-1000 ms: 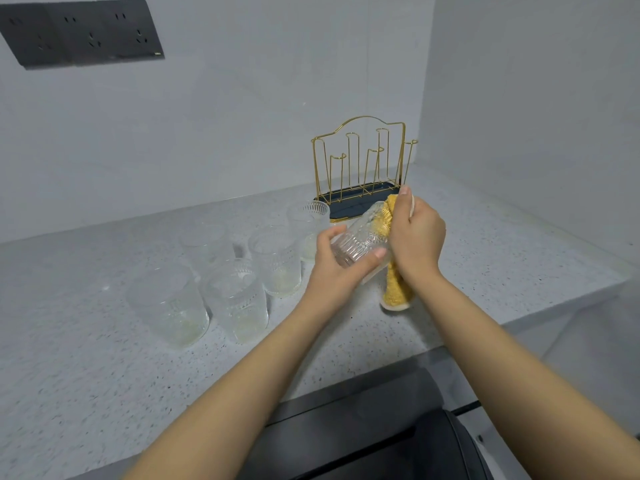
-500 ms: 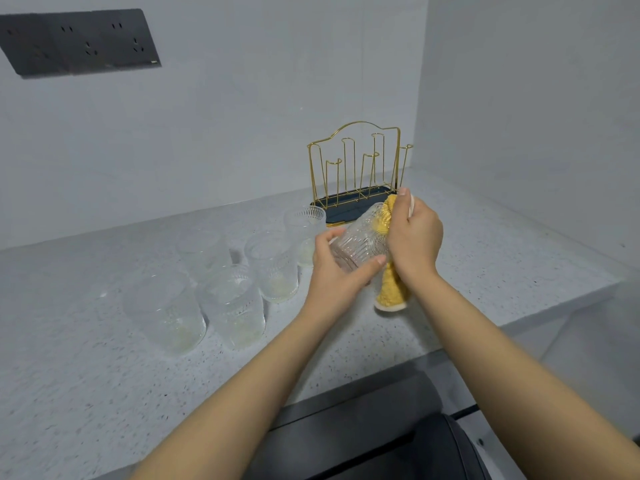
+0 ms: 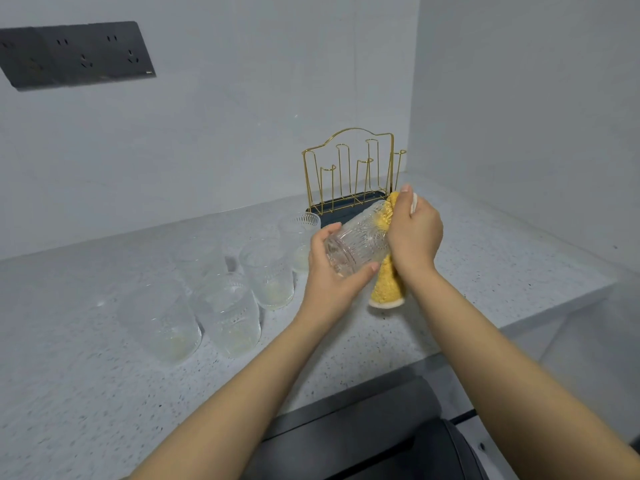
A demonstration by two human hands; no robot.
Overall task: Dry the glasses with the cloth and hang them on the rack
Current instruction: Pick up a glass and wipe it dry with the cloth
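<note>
Five glasses (image 3: pixel 221 306) are standing upright on the desk (image 3: pixel 86 393) in the left-centre of the frame, though the ones farther back are pale and blurred, so the count could be off by one. They are sitting in a loose cluster well apart from the desk's front edge, probably lined up to wait their turn. Several seem to be holding a yellowish trace at the bottom.

One more glass (image 3: pixel 360 242) is being held in the air at the middle of the frame, tipped on its side with its mouth pointing to the upper right. One left hand (image 3: pixel 332 278) is acting as the grip here, its fingers and thumb curling round the base end of this glass, likely to be keeping it steady while the open end is facing the other hand.

One yellow cloth (image 3: pixel 386 285) is being pinched in the right hand (image 3: pixel 414 237), part of it pushing into the glass's mouth and the rest hanging down below the wrist; that grip is closing tightly on the cloth. Drying is apparently under way.

One gold wire rack (image 3: pixel 349 171) is standing behind the hands at upper centre, near the corner of the walls, with no glass hanging on its prongs.
</note>
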